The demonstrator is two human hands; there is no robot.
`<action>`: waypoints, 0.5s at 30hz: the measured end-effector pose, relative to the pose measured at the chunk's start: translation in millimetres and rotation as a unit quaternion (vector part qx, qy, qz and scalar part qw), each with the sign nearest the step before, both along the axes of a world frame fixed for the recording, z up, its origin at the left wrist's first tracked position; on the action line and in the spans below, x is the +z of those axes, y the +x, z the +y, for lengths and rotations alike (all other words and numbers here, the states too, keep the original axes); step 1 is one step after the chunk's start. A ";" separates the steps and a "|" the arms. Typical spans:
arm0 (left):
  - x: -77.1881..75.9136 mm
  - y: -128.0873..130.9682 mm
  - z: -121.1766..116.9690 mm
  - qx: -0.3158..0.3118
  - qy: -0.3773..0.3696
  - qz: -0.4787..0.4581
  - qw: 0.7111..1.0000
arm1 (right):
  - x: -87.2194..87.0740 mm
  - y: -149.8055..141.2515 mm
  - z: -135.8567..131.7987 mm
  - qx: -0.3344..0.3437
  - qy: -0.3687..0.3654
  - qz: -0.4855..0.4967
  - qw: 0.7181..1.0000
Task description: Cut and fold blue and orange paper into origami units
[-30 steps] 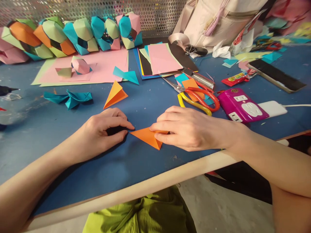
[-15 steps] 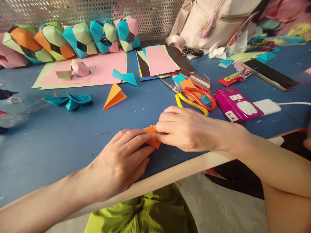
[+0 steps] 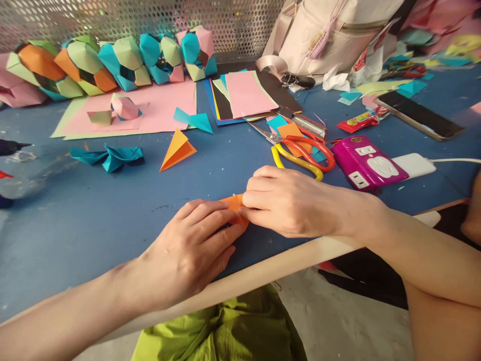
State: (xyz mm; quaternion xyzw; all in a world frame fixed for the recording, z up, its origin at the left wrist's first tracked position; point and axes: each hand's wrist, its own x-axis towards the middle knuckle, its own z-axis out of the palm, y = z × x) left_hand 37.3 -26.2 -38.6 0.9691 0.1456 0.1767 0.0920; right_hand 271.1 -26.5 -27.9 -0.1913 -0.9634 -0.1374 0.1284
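Note:
A small piece of folded orange paper (image 3: 235, 202) lies on the blue table near its front edge, partly covered by my fingers. My left hand (image 3: 195, 245) holds its left side down, fingertips pressed on the paper. From the right, my right hand (image 3: 289, 203) pinches the other end between thumb and curled fingers. Just beyond my hands rests another folded orange paper piece (image 3: 177, 150), standing partly open. Scissors with red and yellow handles (image 3: 300, 153) lie past my right hand.
Folded paper balls (image 3: 126, 60) line the back by a perforated metal panel. Stacked coloured sheets (image 3: 250, 93), a teal folded piece (image 3: 108, 156), a purple power adapter (image 3: 366, 163), a phone (image 3: 419, 115) and a beige bag (image 3: 330, 35) occupy the table. Part of another person's arm (image 3: 472, 215) shows at right.
My left hand's fingers have slid slightly right over the orange paper, covering more of its lower edge. My right hand keeps its pinch in nearly the same place.

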 end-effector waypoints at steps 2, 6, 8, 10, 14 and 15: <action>-0.3 0.7 -0.4 0.000 0.003 0.002 1.000 | 0.4 -0.2 0.0 0.000 0.002 0.001 1.000; -0.7 1.6 -1.1 0.003 0.010 0.007 1.000 | 1.0 -1.0 0.0 -0.004 0.004 -0.002 1.000; -0.7 1.8 -1.2 0.004 0.013 0.011 1.000 | 1.1 -1.2 -0.1 -0.003 0.002 -0.002 1.000; -0.8 1.9 -1.0 0.004 0.017 0.013 1.000 | 1.3 -1.3 -0.2 -0.002 -0.001 0.000 1.000; -1.3 2.5 -0.4 0.001 0.031 0.010 0.999 | 2.1 -1.5 -0.5 -0.001 -0.001 0.002 1.000; -1.4 2.7 -0.3 0.000 0.034 0.009 0.999 | 2.4 -1.6 -0.6 0.000 -0.003 0.003 1.000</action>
